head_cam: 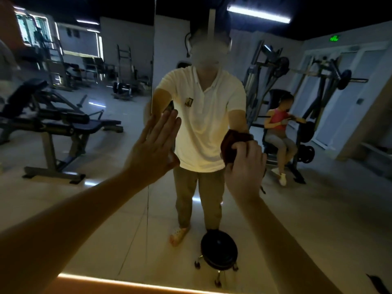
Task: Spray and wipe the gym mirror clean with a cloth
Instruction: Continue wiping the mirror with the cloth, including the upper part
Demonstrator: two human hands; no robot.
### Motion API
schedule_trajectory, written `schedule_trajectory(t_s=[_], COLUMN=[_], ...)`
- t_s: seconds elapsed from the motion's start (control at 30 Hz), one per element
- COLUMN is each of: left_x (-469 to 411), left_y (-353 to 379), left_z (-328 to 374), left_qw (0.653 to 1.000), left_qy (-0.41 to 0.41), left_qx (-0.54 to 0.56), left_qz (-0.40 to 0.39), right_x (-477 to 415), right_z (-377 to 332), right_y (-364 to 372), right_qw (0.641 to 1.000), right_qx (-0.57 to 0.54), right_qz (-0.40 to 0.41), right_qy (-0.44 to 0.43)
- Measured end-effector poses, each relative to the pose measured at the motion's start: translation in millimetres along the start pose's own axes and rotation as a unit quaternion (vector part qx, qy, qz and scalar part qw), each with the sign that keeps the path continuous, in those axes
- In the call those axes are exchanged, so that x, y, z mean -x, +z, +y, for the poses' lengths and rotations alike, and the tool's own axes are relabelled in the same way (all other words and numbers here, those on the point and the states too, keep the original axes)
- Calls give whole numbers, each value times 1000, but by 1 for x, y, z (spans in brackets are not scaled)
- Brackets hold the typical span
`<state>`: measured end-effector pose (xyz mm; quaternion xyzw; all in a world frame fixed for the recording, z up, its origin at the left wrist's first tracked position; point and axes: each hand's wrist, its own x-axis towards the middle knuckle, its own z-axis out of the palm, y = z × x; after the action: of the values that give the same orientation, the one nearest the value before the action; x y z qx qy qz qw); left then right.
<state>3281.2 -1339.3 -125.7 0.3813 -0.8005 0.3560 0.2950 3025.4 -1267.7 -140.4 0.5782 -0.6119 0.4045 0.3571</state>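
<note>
The gym mirror [307, 209] fills almost the whole head view, and my own reflection stands in its middle. My left hand [153, 147] is flat against the glass, fingers straight and together, holding nothing. My right hand [246, 166] is closed on a dark reddish-brown cloth [230, 145], which it presses against the mirror just right of centre. The cloth bunches above and to the left of my knuckles. A vertical seam [151, 85] between mirror panels runs down near my left fingertips. No spray bottle is in sight.
A lit strip [127, 282] runs along the mirror's bottom edge. Reflected behind me are a black round stool [218, 249] on castors, weight benches [53, 124] at left, and a seated person [280, 132] on a machine at right.
</note>
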Motion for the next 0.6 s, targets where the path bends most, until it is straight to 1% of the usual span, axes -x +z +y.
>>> schedule_trajectory(t_s=[0.1,0.23,0.33,0.43,0.5,0.6], left_x=[1,1,2,3,3,2], left_y=[1,1,0,1,2,-3], left_z=[3,5,7,6,6,6], left_qw=[1000,1000,1000,1000,998,998], left_qy=[-2,-10,-9,-7,-8,-15], left_qx=[8,6,-4,-7,-26,-42], left_qz=[4,-13,-10,-24,-48,-53], right_x=[2,19,32,41,44,47], right_z=[-10,-28,-43,-46,-46,-43], right_y=[6,15,22,26,26,28], right_qw=[1000,999,996,992,991,985], right_qx=[-8,-21,-54,-80,-82,-67], right_qz=[21,-29,-65,-72,-75,-92], right_qy=[18,9,-29,-59,-76,-129])
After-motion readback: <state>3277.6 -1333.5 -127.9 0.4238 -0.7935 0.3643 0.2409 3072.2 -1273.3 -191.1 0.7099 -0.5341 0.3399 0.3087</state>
